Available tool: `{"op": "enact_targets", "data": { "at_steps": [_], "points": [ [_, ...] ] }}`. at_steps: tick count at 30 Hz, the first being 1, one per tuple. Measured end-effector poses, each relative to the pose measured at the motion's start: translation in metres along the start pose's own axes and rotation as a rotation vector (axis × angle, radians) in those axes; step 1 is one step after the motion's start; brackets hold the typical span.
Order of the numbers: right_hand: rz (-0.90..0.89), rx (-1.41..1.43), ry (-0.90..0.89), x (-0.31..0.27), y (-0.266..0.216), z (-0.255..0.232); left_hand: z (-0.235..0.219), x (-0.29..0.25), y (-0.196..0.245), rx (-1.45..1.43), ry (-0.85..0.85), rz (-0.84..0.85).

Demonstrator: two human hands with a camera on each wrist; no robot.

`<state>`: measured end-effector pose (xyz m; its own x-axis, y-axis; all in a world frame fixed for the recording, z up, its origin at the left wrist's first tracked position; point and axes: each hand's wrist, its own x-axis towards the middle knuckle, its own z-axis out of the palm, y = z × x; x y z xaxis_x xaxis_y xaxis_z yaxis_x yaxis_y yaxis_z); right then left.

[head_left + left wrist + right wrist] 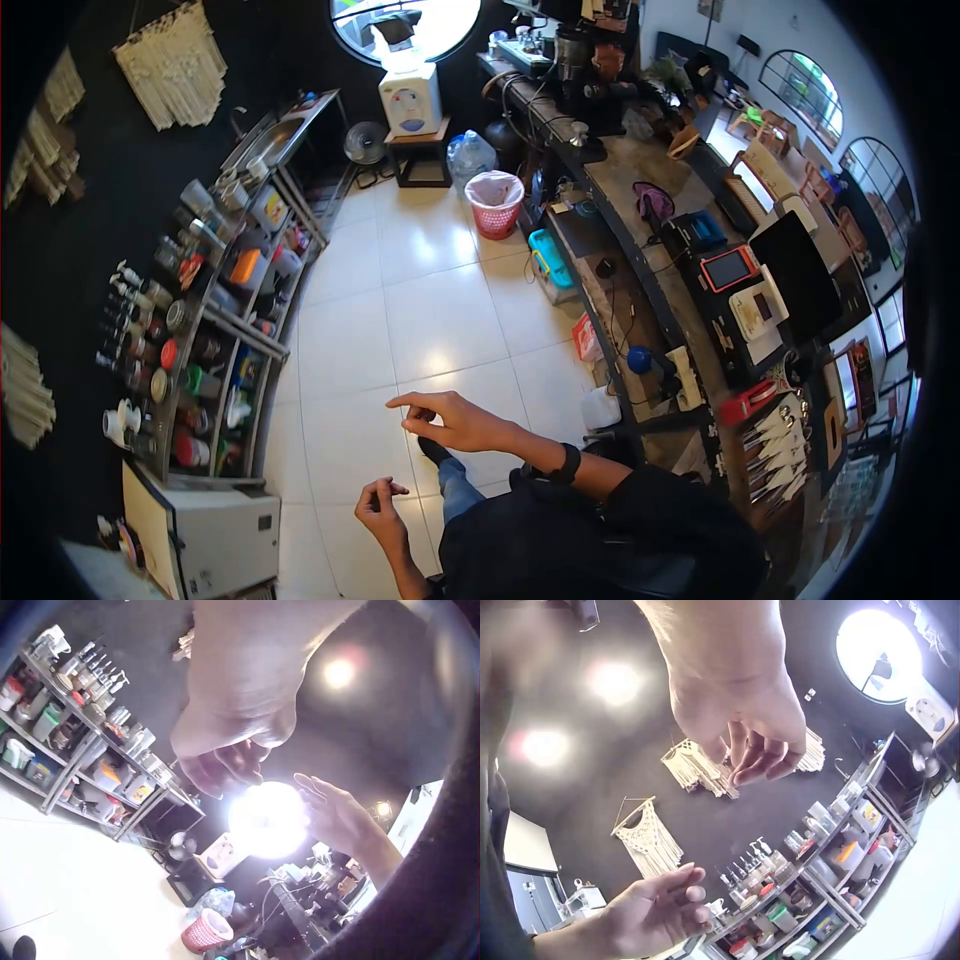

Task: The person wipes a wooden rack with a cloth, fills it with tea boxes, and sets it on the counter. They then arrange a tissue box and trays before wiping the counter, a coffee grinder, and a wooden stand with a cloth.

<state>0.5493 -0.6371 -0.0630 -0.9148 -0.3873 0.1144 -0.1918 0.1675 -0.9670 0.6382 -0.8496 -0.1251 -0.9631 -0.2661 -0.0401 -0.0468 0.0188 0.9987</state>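
Both hands are up in the air over the tiled floor, with nothing held in either. My right hand (450, 420) reaches across the body from the right, its fingers loosely bent and the index finger pointing left. Lower and nearer the body, my left hand (380, 508) has relaxed, half-curled fingers. A gap separates the two hands. In the left wrist view the left hand (240, 712) hangs from the top, with the right hand (337, 816) beyond it. The right wrist view shows the right hand (742, 724) with slack fingers and the left hand (656, 911) below it.
At left stands a shelf rack (235, 325) with bottles and containers, beside a small white fridge (230, 540). A long counter (640, 190) with a tablet device (728, 268) runs along the right. Ahead are a red basket (495, 215) and a water dispenser (410, 100).
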Motion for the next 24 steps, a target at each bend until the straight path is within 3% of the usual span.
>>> {"op": "enact_targets", "data": {
  "at_steps": [9,14,18,20,21,24],
  "points": [
    [0.023,0.005,0.272,0.115,0.022,0.002,0.023,0.174,0.024,-0.042,-0.314,0.027],
    [0.146,-0.072,0.337,0.130,0.026,-0.016,0.033,0.251,0.012,0.068,-0.467,0.087],
    [0.265,-0.166,0.600,0.077,0.042,-0.042,0.075,0.287,0.000,0.068,-0.683,0.060],
    [0.445,-0.301,0.770,0.028,0.051,-0.056,0.106,0.290,0.006,0.044,-0.810,0.033],
    [0.430,-0.418,0.856,-0.003,0.069,-0.061,0.124,0.291,0.006,0.067,-0.876,0.077],
    [0.804,-0.356,0.999,-0.088,0.052,-0.062,0.170,0.275,0.000,0.052,-1.114,0.158]
  ]
}}
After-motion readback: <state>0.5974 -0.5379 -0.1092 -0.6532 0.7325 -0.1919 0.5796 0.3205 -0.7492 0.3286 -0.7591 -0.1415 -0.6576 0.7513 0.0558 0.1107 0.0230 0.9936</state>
